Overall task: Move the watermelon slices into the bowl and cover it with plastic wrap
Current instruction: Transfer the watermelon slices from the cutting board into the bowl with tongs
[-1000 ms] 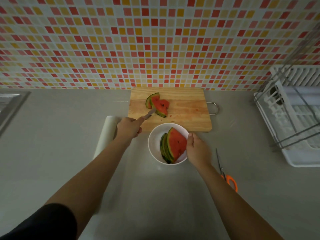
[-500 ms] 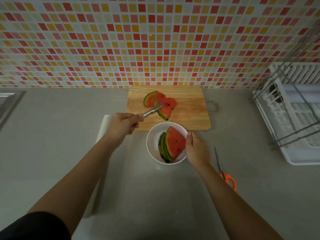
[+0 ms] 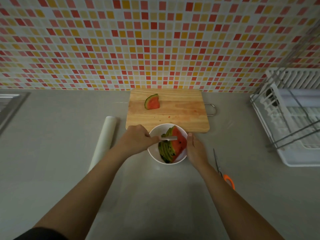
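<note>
Left hand clamps serrated tongs over the white bowl (stacked slices inside); right hand grips its rim. One watermelon slice lies near the cutting board edge

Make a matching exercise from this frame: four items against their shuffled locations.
Items:
1. lone watermelon slice
2. plastic wrap roll
3. scissors
4. metal utensil

Locations:
A. on the counter, right of the bowl
B. in the left hand, over the bowl
C. on the cutting board
D. on the counter, left of the bowl

Pairs: 1-C, 2-D, 3-A, 4-B
</note>
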The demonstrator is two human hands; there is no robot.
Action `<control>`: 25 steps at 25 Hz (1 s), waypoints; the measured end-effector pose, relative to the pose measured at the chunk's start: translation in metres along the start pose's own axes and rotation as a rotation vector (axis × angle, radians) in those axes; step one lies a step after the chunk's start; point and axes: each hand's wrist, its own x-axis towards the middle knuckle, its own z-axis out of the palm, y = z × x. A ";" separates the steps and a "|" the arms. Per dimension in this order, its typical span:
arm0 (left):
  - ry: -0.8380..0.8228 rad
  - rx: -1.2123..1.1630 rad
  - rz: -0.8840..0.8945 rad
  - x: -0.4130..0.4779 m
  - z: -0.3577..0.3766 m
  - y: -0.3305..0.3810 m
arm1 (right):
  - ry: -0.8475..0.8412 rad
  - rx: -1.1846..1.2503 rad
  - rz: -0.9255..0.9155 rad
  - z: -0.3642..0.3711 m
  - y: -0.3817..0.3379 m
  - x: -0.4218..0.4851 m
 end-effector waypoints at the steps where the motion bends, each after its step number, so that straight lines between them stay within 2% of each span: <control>1: 0.013 0.039 -0.005 -0.001 -0.006 0.000 | 0.005 -0.009 -0.002 0.000 0.000 0.000; 5: 0.244 0.112 0.024 0.007 -0.028 -0.015 | 0.024 -0.065 0.001 -0.001 0.000 0.000; 9: 0.424 -0.258 -0.177 0.060 -0.020 -0.045 | 0.043 -0.080 -0.013 0.001 0.000 0.001; 13: 0.432 -0.532 -0.303 0.105 -0.004 -0.069 | 0.047 -0.089 -0.018 0.002 0.003 0.002; 16: 0.367 -0.535 -0.300 0.127 0.002 -0.069 | 0.064 -0.091 -0.014 0.003 0.005 0.003; 18: 0.380 -0.490 -0.290 0.133 0.006 -0.065 | 0.071 -0.083 -0.013 0.003 0.005 0.003; 22: 0.517 -0.591 -0.257 0.109 0.007 -0.058 | 0.071 -0.080 0.005 0.002 0.004 0.003; 25: 0.515 -0.697 -0.176 0.059 0.011 -0.060 | 0.071 -0.067 -0.002 0.001 0.001 0.002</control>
